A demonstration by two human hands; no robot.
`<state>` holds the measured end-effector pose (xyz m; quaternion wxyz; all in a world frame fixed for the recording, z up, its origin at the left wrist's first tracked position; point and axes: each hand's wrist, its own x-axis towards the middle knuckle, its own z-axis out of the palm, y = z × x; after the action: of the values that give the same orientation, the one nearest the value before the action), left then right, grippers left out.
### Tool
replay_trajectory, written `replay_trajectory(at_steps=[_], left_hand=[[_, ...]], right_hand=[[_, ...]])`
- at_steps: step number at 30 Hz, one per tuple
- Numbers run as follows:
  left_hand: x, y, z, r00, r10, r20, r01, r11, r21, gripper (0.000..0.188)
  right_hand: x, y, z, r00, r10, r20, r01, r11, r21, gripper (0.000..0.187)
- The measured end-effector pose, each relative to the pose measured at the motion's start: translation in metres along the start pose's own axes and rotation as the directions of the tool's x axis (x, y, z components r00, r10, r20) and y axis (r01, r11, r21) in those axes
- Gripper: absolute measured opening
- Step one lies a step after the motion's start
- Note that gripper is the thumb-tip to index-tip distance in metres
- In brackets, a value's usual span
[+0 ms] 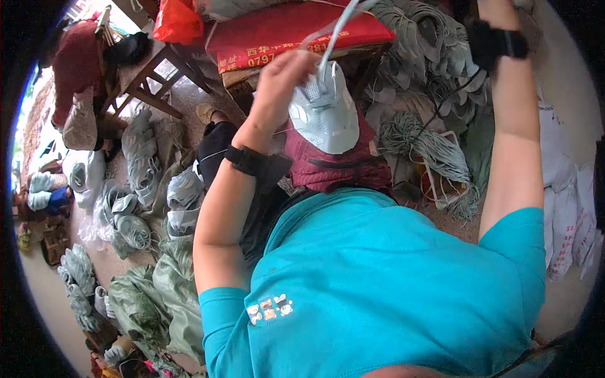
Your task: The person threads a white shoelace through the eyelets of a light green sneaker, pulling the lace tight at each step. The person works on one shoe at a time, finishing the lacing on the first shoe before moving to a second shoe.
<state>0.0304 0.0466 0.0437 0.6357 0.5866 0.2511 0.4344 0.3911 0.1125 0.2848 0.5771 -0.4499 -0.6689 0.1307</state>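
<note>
A pale grey-blue shoe upper (326,126) rests on the maroon cloth over my lap, toe end toward me. My left hand (287,82), slightly blurred, is at its far left side. Its fingers are closed on a pale shoelace (342,24) at the upper's lacing area. From there the lace runs taut and out past the top edge. My right arm is stretched far up at the right. Only the base of my right hand (496,12) shows beyond the black wristband, and its fingers are cut off by the frame.
Behind the upper stands a low table with a red printed sack (302,38). A bundle of pale laces (425,148) hangs over a white frame at the right, below piled uppers (422,38). Wooden stool (157,82), bundled uppers (140,154) and green sacks (142,302) are leftward.
</note>
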Motion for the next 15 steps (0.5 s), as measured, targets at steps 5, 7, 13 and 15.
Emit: replay_trajectory(at_steps=[5,7,13,15], left_hand=[[-0.010,-0.028,-0.050,0.954,-0.162,-0.252,0.014,0.864,-0.504,0.023],[-0.015,-0.027,-0.061,0.937,-0.202,-0.286,0.015,0.839,-0.544,0.023],[-0.037,-0.009,-0.081,0.935,-0.172,-0.312,-0.088,0.738,-0.669,0.023],[-0.040,-0.003,-0.071,0.895,-0.247,-0.372,-0.104,0.696,-0.710,0.021]], right_hand=[[-0.157,0.064,0.107,0.900,-0.033,0.434,0.126,0.974,-0.187,0.014],[-0.202,0.055,0.137,0.691,-0.191,0.697,0.316,0.947,-0.054,0.018],[-0.256,0.056,0.168,0.689,-0.195,0.698,0.311,0.949,-0.042,0.018],[-0.258,0.049,0.170,0.760,-0.133,0.636,0.229,0.971,-0.071,0.017]])
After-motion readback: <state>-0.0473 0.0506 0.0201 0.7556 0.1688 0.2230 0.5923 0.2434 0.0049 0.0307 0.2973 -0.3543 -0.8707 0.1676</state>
